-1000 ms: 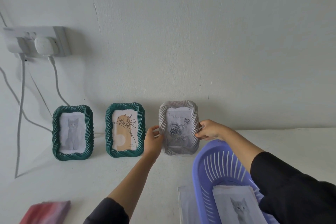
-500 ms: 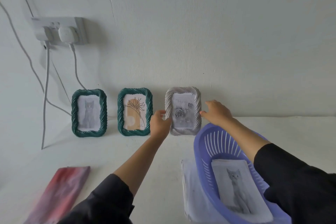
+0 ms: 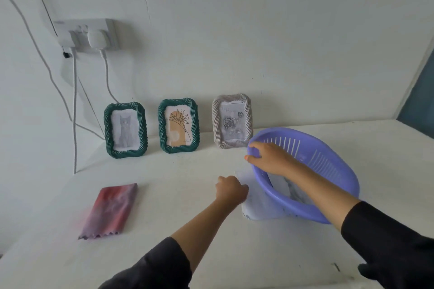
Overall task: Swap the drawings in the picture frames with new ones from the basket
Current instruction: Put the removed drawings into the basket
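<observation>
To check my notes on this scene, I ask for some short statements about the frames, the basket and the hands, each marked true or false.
1. The right hand grips the rim of the purple basket. True.
2. All three picture frames are green. False: the rose frame is grey-white.
3. The cat drawing sits in the leftmost green frame. True.
4. The red-purple cloth lies in the basket. False: it lies on the table, left of the left hand, which is curled at the paper sheets.
</observation>
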{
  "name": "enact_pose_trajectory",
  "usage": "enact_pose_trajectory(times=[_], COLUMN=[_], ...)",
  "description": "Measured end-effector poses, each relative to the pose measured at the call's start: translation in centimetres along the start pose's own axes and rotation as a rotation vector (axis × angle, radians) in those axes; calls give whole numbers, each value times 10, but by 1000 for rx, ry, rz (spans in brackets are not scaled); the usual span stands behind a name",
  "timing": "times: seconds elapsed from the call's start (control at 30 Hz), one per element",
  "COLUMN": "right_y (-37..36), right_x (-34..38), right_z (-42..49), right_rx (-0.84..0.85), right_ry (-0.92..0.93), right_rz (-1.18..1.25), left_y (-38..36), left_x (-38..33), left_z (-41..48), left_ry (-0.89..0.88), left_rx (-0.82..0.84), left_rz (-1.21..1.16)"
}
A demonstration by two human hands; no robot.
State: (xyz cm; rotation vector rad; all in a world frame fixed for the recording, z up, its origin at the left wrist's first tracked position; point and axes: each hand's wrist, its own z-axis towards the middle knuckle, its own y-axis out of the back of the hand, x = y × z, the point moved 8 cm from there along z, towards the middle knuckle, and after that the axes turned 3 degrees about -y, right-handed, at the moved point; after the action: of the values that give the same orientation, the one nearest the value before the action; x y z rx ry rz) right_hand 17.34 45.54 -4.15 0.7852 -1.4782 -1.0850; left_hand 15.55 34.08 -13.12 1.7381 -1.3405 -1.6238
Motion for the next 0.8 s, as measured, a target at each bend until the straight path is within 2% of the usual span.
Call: enact_pose_trajectory(times=[0.13, 0.3, 0.47, 0.63, 0.73, 0.8], right_y=[-18, -22, -20, -21, -20, -19], right_x=[-2, -3, -3, -5, -6, -5], right_z=[-18, -18, -20, -19, -18, -19], right_rx=[116, 92, 71, 52, 50, 54], right_ry=[-6, -2, 0, -4, 0, 8], right_rz=[109, 191, 226, 240, 258, 278], left_y=[-21, -24, -23, -20, -25, -29], left_x=[-15, -16, -19, -18, -17, -16], left_z=[-21, -19, -13, -7, -6, -5], left_ry=[-14, 103, 191, 217, 252, 268], left_rx=[-68, -56, 35, 39, 83, 116], left_rz=[109, 61, -111, -299, -559, -622])
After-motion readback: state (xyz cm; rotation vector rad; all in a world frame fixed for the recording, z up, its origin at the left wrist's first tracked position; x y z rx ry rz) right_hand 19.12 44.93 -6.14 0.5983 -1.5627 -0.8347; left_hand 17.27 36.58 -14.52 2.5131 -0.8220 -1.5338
